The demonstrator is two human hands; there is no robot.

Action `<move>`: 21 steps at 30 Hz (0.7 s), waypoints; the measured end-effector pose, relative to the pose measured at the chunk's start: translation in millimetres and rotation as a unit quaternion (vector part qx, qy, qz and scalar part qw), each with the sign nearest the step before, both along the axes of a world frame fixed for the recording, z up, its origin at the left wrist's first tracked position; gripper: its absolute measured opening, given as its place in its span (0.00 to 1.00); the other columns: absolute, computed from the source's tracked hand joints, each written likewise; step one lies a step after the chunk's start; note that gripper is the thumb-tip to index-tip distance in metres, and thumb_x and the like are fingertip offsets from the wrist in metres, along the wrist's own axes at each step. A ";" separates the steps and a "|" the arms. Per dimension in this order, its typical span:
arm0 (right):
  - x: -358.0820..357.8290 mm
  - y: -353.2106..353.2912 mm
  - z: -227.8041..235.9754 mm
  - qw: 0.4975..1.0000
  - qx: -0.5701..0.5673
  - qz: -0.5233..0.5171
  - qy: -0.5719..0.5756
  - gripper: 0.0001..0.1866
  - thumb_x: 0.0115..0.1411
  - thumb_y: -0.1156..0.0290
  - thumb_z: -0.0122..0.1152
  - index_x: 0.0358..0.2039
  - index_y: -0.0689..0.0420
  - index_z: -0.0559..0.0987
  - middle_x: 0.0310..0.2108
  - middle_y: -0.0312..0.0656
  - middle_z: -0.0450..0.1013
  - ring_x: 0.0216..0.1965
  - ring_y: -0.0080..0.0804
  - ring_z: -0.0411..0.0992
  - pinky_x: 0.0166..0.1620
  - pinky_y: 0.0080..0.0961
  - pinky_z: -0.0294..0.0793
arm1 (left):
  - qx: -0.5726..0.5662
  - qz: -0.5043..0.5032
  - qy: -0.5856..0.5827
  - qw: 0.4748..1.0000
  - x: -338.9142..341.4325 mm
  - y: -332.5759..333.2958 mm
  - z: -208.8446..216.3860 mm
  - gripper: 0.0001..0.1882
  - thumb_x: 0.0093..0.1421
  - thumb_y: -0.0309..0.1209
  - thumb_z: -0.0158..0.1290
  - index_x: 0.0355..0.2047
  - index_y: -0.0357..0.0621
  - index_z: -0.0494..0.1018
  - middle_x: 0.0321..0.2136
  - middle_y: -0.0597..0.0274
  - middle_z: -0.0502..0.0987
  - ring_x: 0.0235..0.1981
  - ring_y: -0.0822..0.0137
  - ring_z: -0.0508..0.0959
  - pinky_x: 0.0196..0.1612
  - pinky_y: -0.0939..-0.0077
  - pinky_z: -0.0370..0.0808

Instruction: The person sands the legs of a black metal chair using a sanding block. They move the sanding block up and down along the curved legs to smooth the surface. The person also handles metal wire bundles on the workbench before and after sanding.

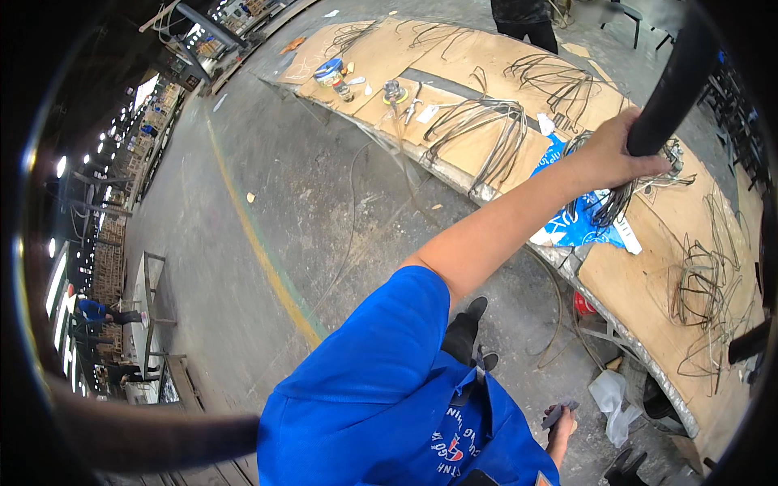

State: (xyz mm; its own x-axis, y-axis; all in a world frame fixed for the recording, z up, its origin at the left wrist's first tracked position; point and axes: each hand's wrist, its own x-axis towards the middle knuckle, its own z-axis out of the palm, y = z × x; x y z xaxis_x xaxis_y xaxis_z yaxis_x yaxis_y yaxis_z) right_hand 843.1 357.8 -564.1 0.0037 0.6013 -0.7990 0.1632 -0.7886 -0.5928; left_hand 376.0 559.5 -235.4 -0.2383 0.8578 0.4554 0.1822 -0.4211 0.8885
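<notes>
Blue shirt (pixel 381 389) fills the bottom. Low beside it, the right hand (pixel 561 419) closes its grip on a small dark thing (pixel 559 415). Up high, the left hand (pixel 620 154) grips a black tube (pixel 673 85) over the surface (pixel 632 267), above a blue bag (pixel 577 223) and bent wires (pixel 486 134).

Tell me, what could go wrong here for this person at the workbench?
1. The left hand grips a black pole right above tangled wires on the workbench; the wire ends might scratch or snag the wrist.
2. A thin loose cable trails across the floor near the person's shoe, so it could trip them.
</notes>
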 end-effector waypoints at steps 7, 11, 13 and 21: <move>19.1 0.9 2.5 0.996 -0.012 -0.065 0.063 0.17 0.57 0.56 0.50 0.42 0.51 0.67 0.30 0.36 0.67 0.30 0.31 0.69 0.31 0.41 0.69 | -0.010 0.072 -0.160 0.984 -23.0 -104.5 -15.5 0.36 0.59 0.55 0.46 0.59 0.42 0.53 0.40 0.44 0.72 0.40 0.56 0.73 0.44 0.66 0.71; 41.8 26.4 -1.6 0.982 -0.024 -0.136 0.131 0.19 0.55 0.52 0.52 0.41 0.50 0.67 0.33 0.35 0.66 0.31 0.32 0.65 0.37 0.44 0.65 | 0.122 -0.133 -0.371 0.911 -54.4 -193.6 22.6 0.46 0.54 0.71 0.24 0.60 0.49 0.54 0.42 0.48 0.73 0.39 0.54 0.74 0.41 0.62 0.72; 49.3 44.8 2.6 0.976 -0.002 -0.135 0.172 0.19 0.55 0.52 0.53 0.41 0.50 0.67 0.31 0.34 0.67 0.31 0.31 0.65 0.36 0.41 0.65 | 0.185 -0.274 -0.325 0.886 -63.0 -236.1 39.7 0.49 0.51 0.74 0.24 0.62 0.53 0.52 0.43 0.48 0.72 0.37 0.55 0.75 0.38 0.62 0.73; 29.9 85.5 39.4 0.989 0.060 -0.044 0.130 0.20 0.58 0.54 0.50 0.46 0.52 0.68 0.37 0.35 0.71 0.35 0.29 0.68 0.39 0.36 0.65 | 0.107 -0.183 -0.192 0.958 -43.2 -299.9 61.9 0.37 0.53 0.49 0.56 0.53 0.36 0.59 0.26 0.51 0.74 0.18 0.69 0.74 0.22 0.78 0.73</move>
State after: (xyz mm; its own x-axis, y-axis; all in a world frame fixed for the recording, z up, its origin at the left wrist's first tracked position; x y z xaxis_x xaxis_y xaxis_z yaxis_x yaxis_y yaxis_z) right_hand 873.0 443.3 -524.7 -0.1364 0.6983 -0.7027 -0.0722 -0.7144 -0.6960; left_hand 332.8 259.6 -173.5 -0.1242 0.8126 0.5695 -0.3361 -0.5744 0.7464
